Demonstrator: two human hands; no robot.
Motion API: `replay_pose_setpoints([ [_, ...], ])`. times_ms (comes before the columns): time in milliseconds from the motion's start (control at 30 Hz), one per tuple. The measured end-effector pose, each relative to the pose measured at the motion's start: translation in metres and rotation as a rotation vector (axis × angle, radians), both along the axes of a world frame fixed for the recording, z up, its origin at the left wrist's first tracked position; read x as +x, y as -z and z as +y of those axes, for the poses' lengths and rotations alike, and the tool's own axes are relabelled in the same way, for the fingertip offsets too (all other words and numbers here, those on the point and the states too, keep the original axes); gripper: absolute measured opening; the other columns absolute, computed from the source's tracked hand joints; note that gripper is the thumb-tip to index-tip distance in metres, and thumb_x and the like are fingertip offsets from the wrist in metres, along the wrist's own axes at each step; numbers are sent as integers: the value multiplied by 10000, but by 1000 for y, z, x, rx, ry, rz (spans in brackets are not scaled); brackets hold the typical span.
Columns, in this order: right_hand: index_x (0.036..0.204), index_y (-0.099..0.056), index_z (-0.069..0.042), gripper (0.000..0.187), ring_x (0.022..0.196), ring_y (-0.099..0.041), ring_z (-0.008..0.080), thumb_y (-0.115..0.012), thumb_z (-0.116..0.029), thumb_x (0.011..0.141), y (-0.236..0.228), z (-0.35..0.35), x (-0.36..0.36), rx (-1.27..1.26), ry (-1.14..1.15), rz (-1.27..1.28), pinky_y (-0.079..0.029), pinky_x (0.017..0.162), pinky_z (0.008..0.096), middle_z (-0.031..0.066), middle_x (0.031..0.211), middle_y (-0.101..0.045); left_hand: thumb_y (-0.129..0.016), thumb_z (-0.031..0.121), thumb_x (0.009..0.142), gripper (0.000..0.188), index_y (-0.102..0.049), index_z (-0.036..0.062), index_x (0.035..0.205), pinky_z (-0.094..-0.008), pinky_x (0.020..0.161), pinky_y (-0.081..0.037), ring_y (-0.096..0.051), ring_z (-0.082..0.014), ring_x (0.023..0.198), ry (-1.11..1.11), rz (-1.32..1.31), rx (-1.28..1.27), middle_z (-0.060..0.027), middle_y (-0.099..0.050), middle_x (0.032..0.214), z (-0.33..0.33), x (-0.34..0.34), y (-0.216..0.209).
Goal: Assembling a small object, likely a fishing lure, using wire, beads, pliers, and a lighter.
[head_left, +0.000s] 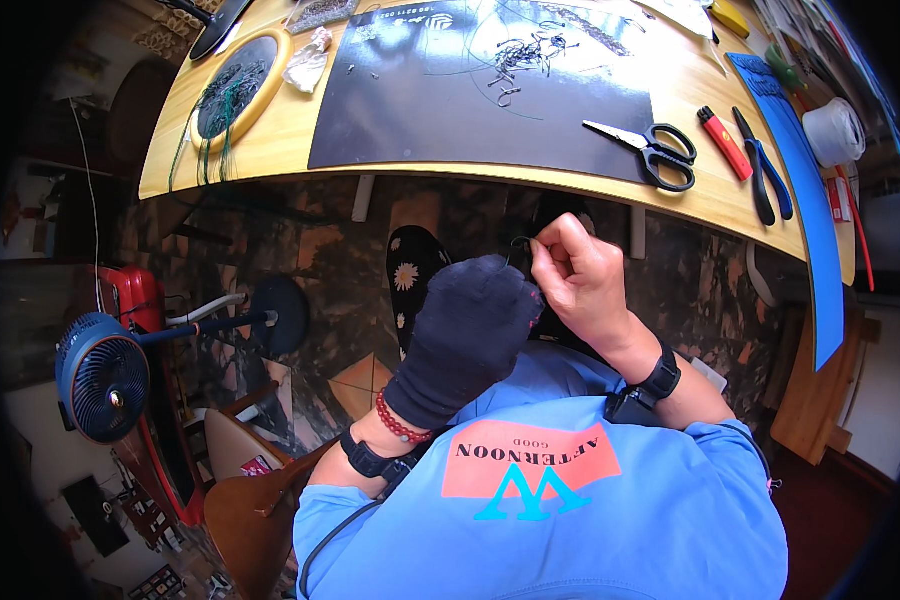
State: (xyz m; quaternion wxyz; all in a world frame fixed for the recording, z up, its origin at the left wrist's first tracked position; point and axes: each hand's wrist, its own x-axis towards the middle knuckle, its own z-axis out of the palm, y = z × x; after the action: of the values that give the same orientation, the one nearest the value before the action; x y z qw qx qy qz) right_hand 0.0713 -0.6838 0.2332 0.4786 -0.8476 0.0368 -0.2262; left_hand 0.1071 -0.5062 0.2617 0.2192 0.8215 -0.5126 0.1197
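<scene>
Over my lap, just off the table's near edge, my two hands meet. My left hand [475, 335] is inside a dark cloth cover like a sock, which hides its fingers; its rounded shape looks closed. Beside its top, my right hand [580, 275] is bare, with thumb and forefinger pinched together. A thin dark curved piece [516, 241], like a small hook or a bent bit of line, runs from these fingertips to the top of the covered hand. It is too small to make out exactly.
On the wooden table [240, 170] lies a dark mat [420, 120] with a tangle of small dark pieces and line [530, 58]. A yellow-rimmed tray [279, 50] holds dark-green strands. Scissors [667, 155], pliers [760, 170] and a blue strip [820, 260] lie right; a fan [105, 375] stands left.
</scene>
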Motion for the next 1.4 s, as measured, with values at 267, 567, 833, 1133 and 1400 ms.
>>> replay_pose_setpoints([
  [267,832,-571,-26,139,493,-434,64,-683,35,885,5,0,3,-68,18,-148,-327,467,261,21,566,-491,-693,142,816,211,-684,67,1013,-458,898,-487,-627,-304,1043,23,-8,15,-107,-629,1036,-6,-3,3],
  [567,907,-600,-38,124,534,-395,12,-669,-124,964,8,-12,2,827,-83,270,-289,481,224,-67,652,-521,-740,78,710,353,-696,81,1061,-429,888,-507,-644,-306,1041,-40,141,35,-84,-670,1078,-3,-3,5],
  [833,965,-605,-56,97,507,-356,23,-674,-124,957,8,-21,0,1228,-200,367,-289,454,214,-60,670,-475,-749,96,764,336,-706,75,1097,-443,903,-507,-648,-323,1046,-125,71,29,-110,-679,1097,1,2,9],
  [1133,974,-609,-52,76,519,-361,29,-661,-104,955,6,-24,-2,1292,-269,416,-296,469,217,-57,659,-465,-752,126,804,437,-677,59,1230,-428,928,-510,-640,-341,1107,-258,44,41,-157,-641,1269,6,-1,23],
  [1400,949,-613,-67,106,536,-358,14,-677,-151,953,1,-20,-4,1174,-343,436,-303,486,207,-74,670,-453,-722,159,871,561,-559,46,1396,-424,946,-520,-622,-384,1161,-306,268,-105,-193,-575,1391,3,-2,32],
])
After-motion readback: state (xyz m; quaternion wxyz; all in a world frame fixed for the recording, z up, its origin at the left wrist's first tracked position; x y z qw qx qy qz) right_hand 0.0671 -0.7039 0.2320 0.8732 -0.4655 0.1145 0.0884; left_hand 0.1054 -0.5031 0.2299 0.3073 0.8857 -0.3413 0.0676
